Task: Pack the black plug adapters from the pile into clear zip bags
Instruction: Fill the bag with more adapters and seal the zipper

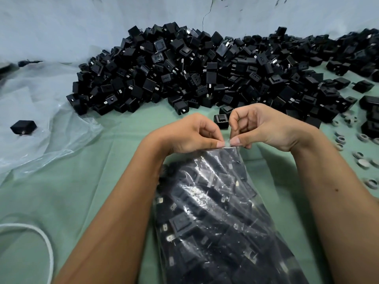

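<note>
- Left hand (191,133) and right hand (264,126): both pinch the top edge of the clear zip bag (215,212), thumb against curled forefinger. The two grips meet at the middle of the bag's mouth, thumb tips nearly touching.
- Clear zip bag: filled with black plug adapters, metal prongs showing through the plastic. Its long axis runs from the grip toward the viewer, leaning slightly to the right as it nears the bottom edge of the view; the mouth points away, toward the pile. The bag lies between the two forearms, on the green surface (106,152).
- Pile (205,74): a broad heap of loose black adapters well beyond the grip, spreading to the right along the pale wall (82,23). Two stray adapters (222,117) sit just beyond the knuckles.
- Room to move: a bare band of green surface separates the grip from the pile's near edge; a wider bare patch lies left of the left forearm.
- Left of the grip: a crumpled clear plastic sheet (41,124) with a single adapter (23,126) on it, well apart.
- Right of the grip: small grey rings (363,162) scattered near the right forearm.
- Near left corner: a white cord (48,247) curves across the surface.
</note>
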`<state>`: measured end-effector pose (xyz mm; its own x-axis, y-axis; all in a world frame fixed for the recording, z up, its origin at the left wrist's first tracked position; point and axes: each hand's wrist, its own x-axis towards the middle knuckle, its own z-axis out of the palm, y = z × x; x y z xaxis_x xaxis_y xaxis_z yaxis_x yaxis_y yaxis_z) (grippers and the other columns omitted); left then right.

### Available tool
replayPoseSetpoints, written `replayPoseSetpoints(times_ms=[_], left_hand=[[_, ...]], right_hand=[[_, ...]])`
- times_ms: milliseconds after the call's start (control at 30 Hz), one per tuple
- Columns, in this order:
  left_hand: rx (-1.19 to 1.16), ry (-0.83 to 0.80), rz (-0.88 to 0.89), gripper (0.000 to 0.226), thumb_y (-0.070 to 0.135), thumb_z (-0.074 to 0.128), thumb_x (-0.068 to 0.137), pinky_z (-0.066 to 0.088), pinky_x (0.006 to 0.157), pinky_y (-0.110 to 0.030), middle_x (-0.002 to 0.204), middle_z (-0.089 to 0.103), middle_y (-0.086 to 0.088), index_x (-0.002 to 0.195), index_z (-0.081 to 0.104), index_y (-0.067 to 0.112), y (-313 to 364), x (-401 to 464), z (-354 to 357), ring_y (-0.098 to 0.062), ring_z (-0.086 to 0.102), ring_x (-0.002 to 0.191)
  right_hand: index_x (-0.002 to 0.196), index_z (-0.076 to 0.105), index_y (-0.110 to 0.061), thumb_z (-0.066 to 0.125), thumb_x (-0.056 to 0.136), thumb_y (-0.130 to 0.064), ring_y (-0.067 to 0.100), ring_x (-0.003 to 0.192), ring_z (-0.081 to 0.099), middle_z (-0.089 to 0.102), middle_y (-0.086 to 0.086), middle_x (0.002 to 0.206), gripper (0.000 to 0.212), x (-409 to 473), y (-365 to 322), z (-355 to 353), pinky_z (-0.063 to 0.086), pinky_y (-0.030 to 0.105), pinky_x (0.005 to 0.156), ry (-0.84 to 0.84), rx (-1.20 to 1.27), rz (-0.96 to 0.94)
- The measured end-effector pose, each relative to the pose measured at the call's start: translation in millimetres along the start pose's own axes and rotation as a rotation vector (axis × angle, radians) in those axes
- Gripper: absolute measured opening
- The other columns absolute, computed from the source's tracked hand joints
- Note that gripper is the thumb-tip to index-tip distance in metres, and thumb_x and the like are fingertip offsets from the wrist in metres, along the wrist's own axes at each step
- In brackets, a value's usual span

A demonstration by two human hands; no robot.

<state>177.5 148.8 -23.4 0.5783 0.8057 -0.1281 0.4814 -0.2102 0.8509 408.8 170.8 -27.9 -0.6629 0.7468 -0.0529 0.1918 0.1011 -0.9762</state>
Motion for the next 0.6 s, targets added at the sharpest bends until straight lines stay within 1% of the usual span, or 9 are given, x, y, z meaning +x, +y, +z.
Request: replayPoseSetpoints(times_ms=[100,167,233,300,333,400,467,533,600], left_hand=[[0.080,0.025,-0.001,0.010,0.021,0.077,0.091,0.057,0.082,-0.046,0.091,0.075,-0.019,0.092,0.079,0.011,8.0,2.6,1.6,-0.023,0.065,0.079],[0.144,0.027,-0.022,0.008,0.020,0.076,0.092,0.058,0.086,-0.049,0.089,0.076,-0.016,0.090,0.079,0.012,12.2,5.1,5.1,-0.028,0.067,0.079],[0.210,0.018,-0.039,0.011,0.019,0.074,0.094,0.059,0.078,-0.042,0.081,0.075,-0.009,0.084,0.076,0.015,13.9,8.5,7.4,-0.027,0.067,0.074],[0.287,0.011,-0.043,0.020,0.021,0.072,0.096,0.050,0.061,-0.024,0.066,0.067,0.006,0.076,0.070,0.022,14.8,11.7,8.9,-0.007,0.058,0.059],[0.327,0.009,-0.046,0.024,0.022,0.070,0.097,0.043,0.056,-0.018,0.061,0.062,0.011,0.073,0.066,0.025,15.4,12.9,10.1,0.000,0.052,0.054],[0.390,0.010,-0.042,0.028,0.023,0.067,0.099,0.039,0.055,-0.017,0.059,0.057,0.013,0.072,0.062,0.027,15.3,15.1,12.1,0.003,0.049,0.052],[0.414,0.008,-0.031,0.026,0.023,0.067,0.099,0.042,0.060,-0.023,0.063,0.059,0.012,0.073,0.062,0.027,14.4,15.7,13.7,0.000,0.050,0.057],[0.347,0.005,-0.045,0.024,0.023,0.068,0.098,0.046,0.061,-0.026,0.064,0.062,0.010,0.075,0.066,0.024,11.6,15.6,13.4,-0.006,0.053,0.059],[0.251,-0.005,-0.087,0.022,0.023,0.071,0.097,0.042,0.054,-0.021,0.058,0.061,0.011,0.075,0.069,0.021,7.2,12.4,9.2,-0.005,0.051,0.052]], right_hand=[[0.084,0.058,-0.005,0.081,0.072,-0.005,0.019,0.060,0.062,0.071,0.019,0.076,0.026,1.4,1.2,-0.8,0.050,0.024,0.054,0.006,-0.011,-0.001],[0.084,0.059,-0.005,0.083,0.072,-0.007,0.024,0.062,0.061,0.071,0.023,0.078,0.027,2.0,2.6,-1.3,0.051,0.025,0.054,0.014,-0.027,0.013],[0.082,0.059,-0.006,0.084,0.070,-0.009,0.026,0.063,0.060,0.070,0.027,0.079,0.028,2.5,4.5,-1.4,0.051,0.026,0.053,0.023,-0.031,0.030],[0.082,0.059,-0.006,0.085,0.069,-0.011,0.024,0.060,0.061,0.068,0.029,0.080,0.030,3.0,5.7,-1.8,0.052,0.026,0.052,0.030,-0.038,0.047],[0.082,0.059,-0.006,0.086,0.069,-0.012,0.021,0.059,0.061,0.068,0.029,0.080,0.030,3.2,6.1,-1.8,0.052,0.025,0.051,0.032,-0.046,0.055],[0.082,0.059,-0.006,0.085,0.069,-0.012,0.018,0.056,0.062,0.067,0.027,0.079,0.029,3.3,6.1,-2.0,0.052,0.024,0.051,0.033,-0.055,0.067],[0.082,0.059,-0.005,0.084,0.070,-0.012,0.016,0.055,0.061,0.067,0.025,0.077,0.029,2.8,6.2,-2.2,0.052,0.023,0.051,0.033,-0.059,0.076],[0.080,0.059,-0.006,0.084,0.070,-0.011,0.015,0.054,0.061,0.066,0.020,0.073,0.027,1.8,6.4,-2.6,0.052,0.023,0.051,0.030,-0.069,0.086],[0.079,0.059,-0.007,0.084,0.070,-0.011,0.014,0.053,0.061,0.067,0.015,0.069,0.026,1.5,6.4,-2.9,0.052,0.022,0.051,0.025,-0.073,0.101]])
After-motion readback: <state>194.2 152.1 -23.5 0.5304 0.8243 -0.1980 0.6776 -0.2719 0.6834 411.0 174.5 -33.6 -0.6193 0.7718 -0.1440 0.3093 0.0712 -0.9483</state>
